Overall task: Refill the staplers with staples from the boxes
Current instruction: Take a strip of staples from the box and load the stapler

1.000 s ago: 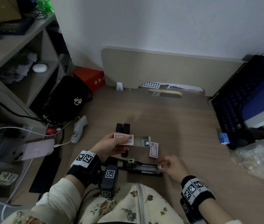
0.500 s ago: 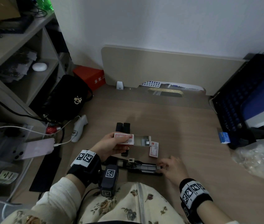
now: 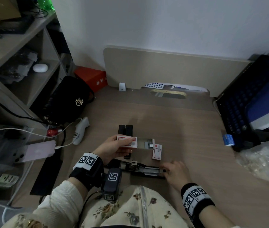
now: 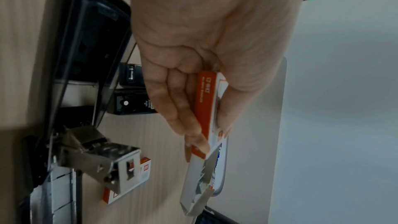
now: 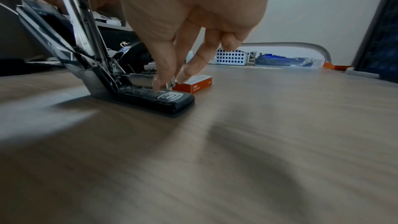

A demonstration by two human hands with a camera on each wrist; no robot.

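A black stapler lies flipped open near my body, its metal magazine exposed. My right hand is at its front end; thumb and forefinger pinch what looks like a staple strip lying in the magazine. My left hand holds a red-and-white staple box just above the table, with its inner tray slid out to the right. In the left wrist view the thumb and fingers clamp that box. A second staple box lies shut on the table.
Two more black staplers stand behind my left hand. A black handbag, cables and a pink phone crowd the left side. A blue keyboard and a plastic bag sit on the right. The wooden desk stretches back to a panel.
My right hand has barely shifted and stays at the stapler's front end. The left hand keeps the box where it was.
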